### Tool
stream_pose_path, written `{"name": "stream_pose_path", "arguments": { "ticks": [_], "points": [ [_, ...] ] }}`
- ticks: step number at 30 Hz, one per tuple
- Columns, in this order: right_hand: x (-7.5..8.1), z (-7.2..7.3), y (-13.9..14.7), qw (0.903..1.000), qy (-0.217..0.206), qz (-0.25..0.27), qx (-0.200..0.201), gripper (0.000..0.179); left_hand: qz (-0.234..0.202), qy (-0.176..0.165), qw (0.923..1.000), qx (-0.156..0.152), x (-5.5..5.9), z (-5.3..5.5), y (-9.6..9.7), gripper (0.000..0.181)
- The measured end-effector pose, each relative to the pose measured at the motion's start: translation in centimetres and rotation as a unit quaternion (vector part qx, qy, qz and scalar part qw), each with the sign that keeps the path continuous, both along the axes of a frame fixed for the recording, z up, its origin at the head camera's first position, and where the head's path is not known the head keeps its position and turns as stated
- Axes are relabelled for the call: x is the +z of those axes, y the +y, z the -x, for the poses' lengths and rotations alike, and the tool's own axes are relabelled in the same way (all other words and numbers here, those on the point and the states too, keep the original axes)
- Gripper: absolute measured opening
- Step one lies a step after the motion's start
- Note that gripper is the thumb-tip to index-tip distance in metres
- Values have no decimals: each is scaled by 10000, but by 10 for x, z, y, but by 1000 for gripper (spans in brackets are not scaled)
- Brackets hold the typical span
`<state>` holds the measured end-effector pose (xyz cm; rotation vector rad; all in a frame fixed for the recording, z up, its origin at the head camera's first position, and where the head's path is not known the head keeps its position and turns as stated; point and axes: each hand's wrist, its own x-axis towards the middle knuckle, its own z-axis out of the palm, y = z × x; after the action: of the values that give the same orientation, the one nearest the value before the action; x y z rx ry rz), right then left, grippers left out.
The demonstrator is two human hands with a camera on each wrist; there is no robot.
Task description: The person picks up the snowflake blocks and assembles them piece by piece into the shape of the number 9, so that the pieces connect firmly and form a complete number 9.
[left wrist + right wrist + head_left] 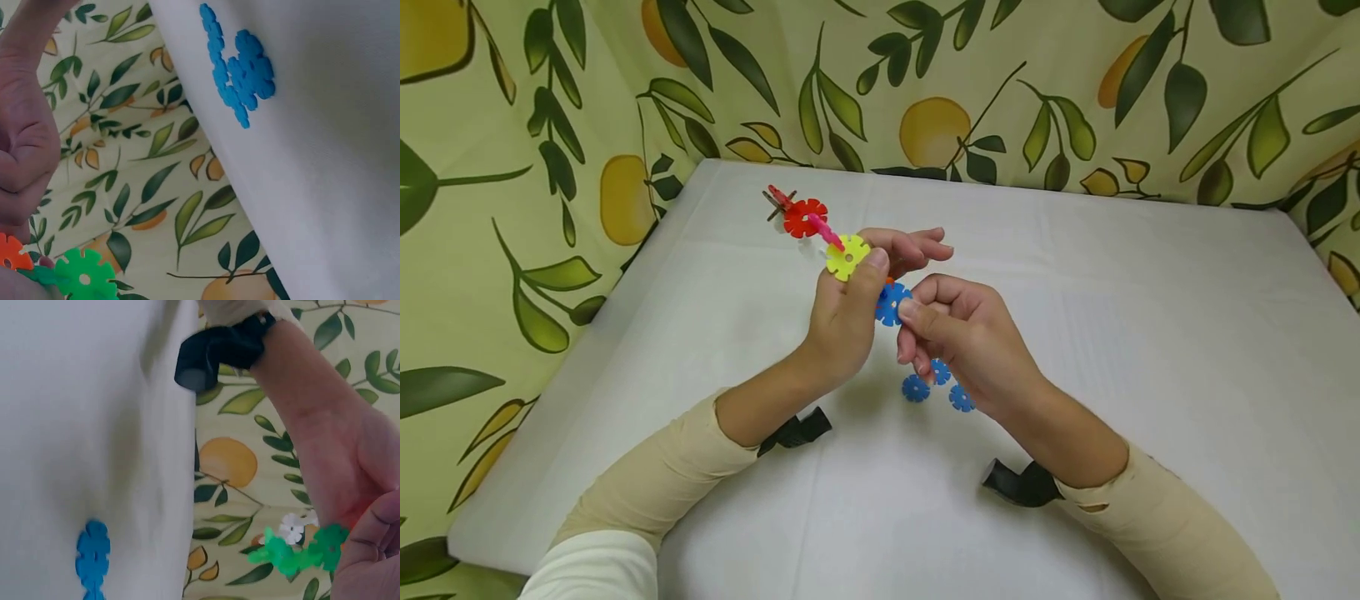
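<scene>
A chain of toothed plastic discs runs up and left from my left hand [842, 329]. In it are a yellow disc [848, 257], a pink disc [826, 232] and a red disc [806, 217]. The left thumb presses the yellow disc against the hand. My right hand [973, 333] pinches a blue disc [891, 305] between thumb and fingers, right beside the left palm. An orange disc [12, 253] and a green disc [85, 275] show low in the left wrist view. White discs [292, 529] hang by green ones in the right wrist view.
Several loose blue discs [915, 388] lie on the white-covered table [1150, 333] below the right hand. A black wrist camera mount [1021, 483] hangs under the right forearm, another [805, 427] under the left. A leaf-and-fruit patterned cloth [1000, 83] surrounds the table's far and left sides.
</scene>
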<state>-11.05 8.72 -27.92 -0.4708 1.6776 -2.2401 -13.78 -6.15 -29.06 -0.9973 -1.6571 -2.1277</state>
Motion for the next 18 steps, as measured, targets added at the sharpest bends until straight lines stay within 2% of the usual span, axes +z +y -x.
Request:
{"name": "stream_pose_path", "arguments": {
  "ticks": [5,7,12,15,18],
  "points": [
    [-3,-3,-5,9998,-146,87,-137,15,-8,152,9998,111,-4,2,0,29],
    [-3,-1,-4,9998,-103,74,-156,15,31,31,10000,29,-4,3,-1,30],
    [1,5,5,9996,26,266,-104,12,470,-238,9983,-252,-3,7,-6,42],
    [5,11,12,9990,82,436,52,13,640,-102,9968,-461,-1,9,-9,53],
    [7,17,19,9988,266,360,194,14,722,143,9964,-423,1,10,-12,58]
  ]
}}
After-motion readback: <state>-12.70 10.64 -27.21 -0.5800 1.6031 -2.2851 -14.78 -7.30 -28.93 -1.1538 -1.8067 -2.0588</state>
